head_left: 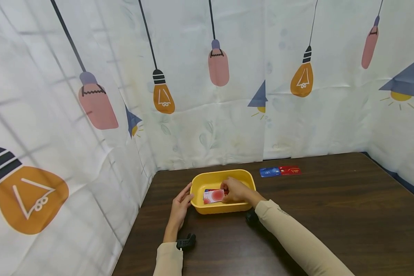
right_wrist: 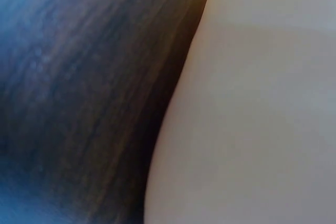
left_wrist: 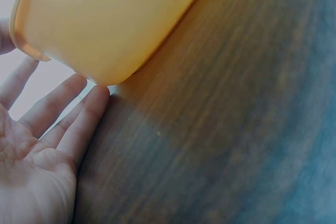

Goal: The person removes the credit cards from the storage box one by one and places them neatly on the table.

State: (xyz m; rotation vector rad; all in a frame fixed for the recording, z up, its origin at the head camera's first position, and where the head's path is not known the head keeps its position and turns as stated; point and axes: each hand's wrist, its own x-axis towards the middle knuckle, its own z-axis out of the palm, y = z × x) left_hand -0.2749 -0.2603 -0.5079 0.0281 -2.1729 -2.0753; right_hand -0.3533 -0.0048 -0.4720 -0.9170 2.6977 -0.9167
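Note:
A yellow plastic basket (head_left: 203,209) stands on the dark wooden table. Inside it lies a white card with pink-red circles (head_left: 214,196), over other cards of which a blue and red edge shows. My right hand (head_left: 235,190) reaches into the basket and pinches the right end of the pink-and-white card with curled fingers. Against the basket's left side rests my left hand (head_left: 180,207), its fingers mostly straight. In the left wrist view, the left fingertips (left_wrist: 97,90) touch the basket's lower outer wall. The right wrist view holds only tabletop and a blurred pale surface.
Behind the basket to the right, a blue card (head_left: 270,172) and a red card (head_left: 290,170) lie end to end on the table (head_left: 331,207). A white curtain (head_left: 193,138) printed with lamps hangs along the table's back and left edges.

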